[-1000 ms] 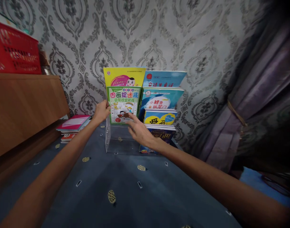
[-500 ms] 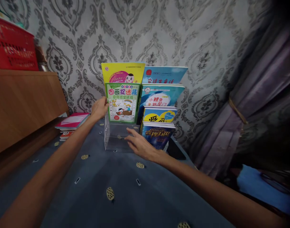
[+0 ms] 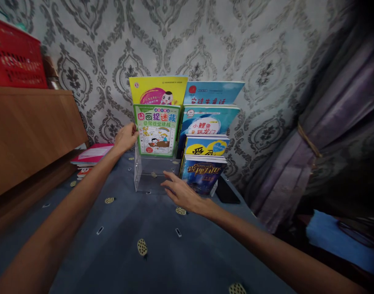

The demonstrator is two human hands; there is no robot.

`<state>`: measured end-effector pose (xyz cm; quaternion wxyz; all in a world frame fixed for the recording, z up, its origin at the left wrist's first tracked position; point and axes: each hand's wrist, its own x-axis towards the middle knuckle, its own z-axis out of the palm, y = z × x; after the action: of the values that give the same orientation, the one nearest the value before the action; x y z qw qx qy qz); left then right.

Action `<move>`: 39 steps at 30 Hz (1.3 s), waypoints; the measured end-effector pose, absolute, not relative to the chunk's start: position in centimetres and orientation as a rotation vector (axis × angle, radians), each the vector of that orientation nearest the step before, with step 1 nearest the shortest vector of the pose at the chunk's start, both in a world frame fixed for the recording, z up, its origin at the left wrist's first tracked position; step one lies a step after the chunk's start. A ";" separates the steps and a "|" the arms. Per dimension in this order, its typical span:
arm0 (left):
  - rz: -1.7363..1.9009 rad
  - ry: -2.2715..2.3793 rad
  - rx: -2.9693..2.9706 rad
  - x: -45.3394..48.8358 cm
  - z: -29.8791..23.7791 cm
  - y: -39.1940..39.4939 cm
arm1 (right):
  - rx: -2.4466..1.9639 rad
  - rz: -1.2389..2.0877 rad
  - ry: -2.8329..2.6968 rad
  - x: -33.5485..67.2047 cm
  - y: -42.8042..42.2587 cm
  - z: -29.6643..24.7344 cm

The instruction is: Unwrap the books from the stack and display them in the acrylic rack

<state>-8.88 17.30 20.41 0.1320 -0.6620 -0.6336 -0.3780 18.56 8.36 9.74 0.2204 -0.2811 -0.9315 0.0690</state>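
A clear acrylic stand [image 3: 144, 179] in steps holds books in two columns. My left hand [image 3: 125, 138] is at the left edge of a green picture book [image 3: 158, 139], its fingers closed on that edge and partly hidden. Behind that book rises a yellow book [image 3: 158, 85]. My right hand [image 3: 183, 192], fingers stretched apart, is in front of the stand's lower left tier and holds nothing. Just right of it stands a dark blue book [image 3: 203, 173]. Above it, stepping back, are a yellow-and-blue book [image 3: 205, 146], a teal book [image 3: 208, 118] and a blue book [image 3: 214, 92].
A dark flat device [image 3: 226, 192] lies right of the stand on the blue patterned cloth [image 3: 119, 245]. Several books [image 3: 93, 155] are piled at left, beside a wooden cabinet [image 3: 34, 134] with a red basket [image 3: 17, 57]. A grey curtain [image 3: 281, 175] hangs at right.
The view has shifted slightly. My left hand stays at the green picture book's edge, and my right hand, still spread, has hardly moved by the lower tier.
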 end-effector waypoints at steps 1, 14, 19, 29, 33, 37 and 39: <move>-1.104 -1.840 -1.923 -8.9 20.4 17.3 | -0.776 0.195 -2.577 18.5 8.3 9.6; -1.108 -1.803 -2.001 -8.9 19.9 16.1 | -0.793 0.230 -2.560 18.3 8.4 9.4; -1.095 -1.818 -1.955 -8.3 19.6 15.5 | -0.815 0.240 -2.565 18.3 8.4 8.9; -1.161 -1.817 -1.965 -7.9 19.3 15.2 | -0.847 0.322 -2.572 18.6 7.8 7.6; -1.182 -1.817 -1.976 -7.8 19.0 15.0 | -0.860 0.365 -2.572 18.8 6.8 6.3; -1.203 -1.808 -1.984 -7.9 18.8 14.7 | -0.835 0.453 -2.570 18.8 5.7 4.9; -1.201 -1.814 -1.987 -7.9 18.8 14.6 | -0.831 0.501 -2.565 18.7 5.2 4.4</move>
<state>-7.95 14.62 18.76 0.0973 -0.6712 -0.6127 -0.4057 18.75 5.19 4.39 0.1982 -0.2968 -0.9168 0.1790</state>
